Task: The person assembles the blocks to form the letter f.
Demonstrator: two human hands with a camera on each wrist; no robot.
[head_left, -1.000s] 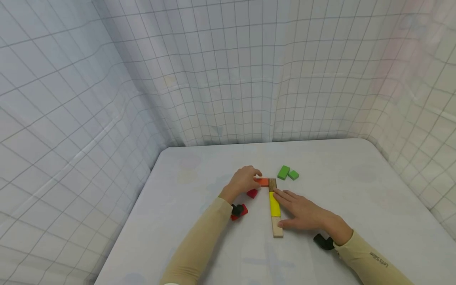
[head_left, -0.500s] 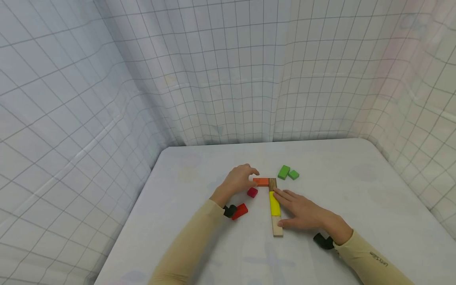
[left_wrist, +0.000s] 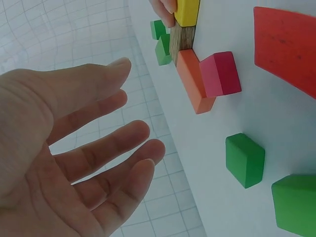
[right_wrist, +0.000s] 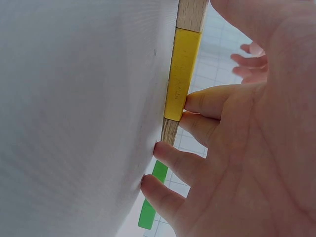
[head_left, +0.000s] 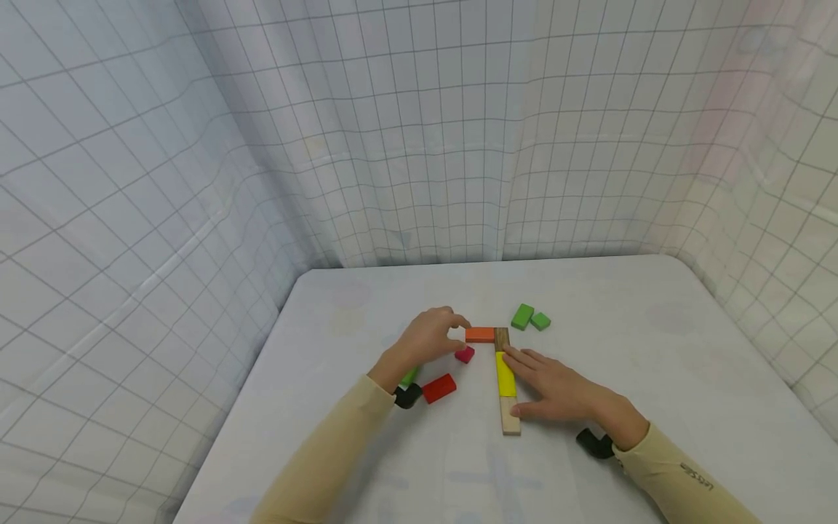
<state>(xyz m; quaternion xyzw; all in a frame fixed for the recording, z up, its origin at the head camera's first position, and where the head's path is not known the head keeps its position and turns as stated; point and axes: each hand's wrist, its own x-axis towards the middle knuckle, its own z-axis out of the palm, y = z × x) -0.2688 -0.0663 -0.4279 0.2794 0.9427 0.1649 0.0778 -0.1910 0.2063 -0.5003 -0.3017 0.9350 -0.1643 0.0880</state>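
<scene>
Head view is showing the left hand (head_left: 427, 336) hovering beside the free end of the orange block (head_left: 480, 335), its thumb and fingers spreading apart with only air between them. Left wrist view is showing these fingers bending loosely, clear of the blocks. The right hand (head_left: 555, 389) is stretching its fingers out rather than clamping. In the right wrist view, two fingertips are touching the yellow block (head_left: 506, 372), one of them near its joint with the brown block (head_left: 501, 338); in the head view, the thumb is reaching the edge of the pale block (head_left: 510, 422).

Brown, yellow and pale are lying end to end on the counter (head_left: 589, 306), running toward the person, while orange is joining brown's left side and forming a corner. A crimson block (head_left: 465, 354) is sitting just beside orange, on the near side, and a red block (head_left: 439, 388) is lying nearer the person. Two green blocks (head_left: 522, 316) are lying beyond the corner. Left wrist view is also showing a dark green block (left_wrist: 245, 160) and a light green block (left_wrist: 298, 205) sitting near each other.
</scene>
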